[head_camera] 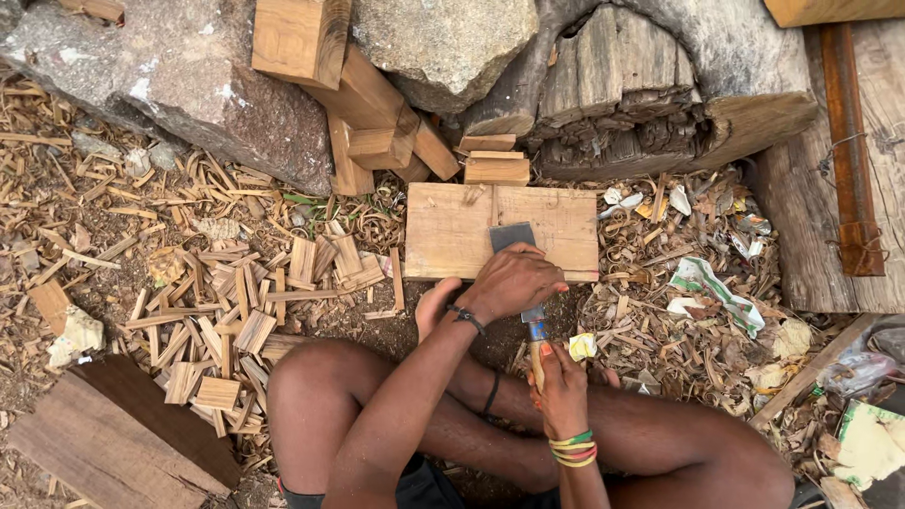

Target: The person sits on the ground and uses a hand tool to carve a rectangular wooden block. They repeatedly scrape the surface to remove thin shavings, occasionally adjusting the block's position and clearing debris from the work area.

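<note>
A flat pale wooden board [448, 234] lies on the ground in front of my crossed legs. A wide flat metal blade [512, 236] rests on its near edge. My left hand [514, 280] presses down over the blade's lower part. My right hand [561, 385], with coloured bands at the wrist, grips the tool's wooden handle [535, 351] just below a blue collar. The tool runs from my lap up onto the board. Small cut blocks [497, 168] lie just behind the board.
Wood chips and shavings [236, 302] cover the ground to the left. Rocks [217, 94], stacked wood blocks [377, 123] and a hollow log [650, 104] stand behind. A dark plank [113, 434] lies lower left; a rusty metal bar [848, 141] and scrap paper [707, 283] lie to the right.
</note>
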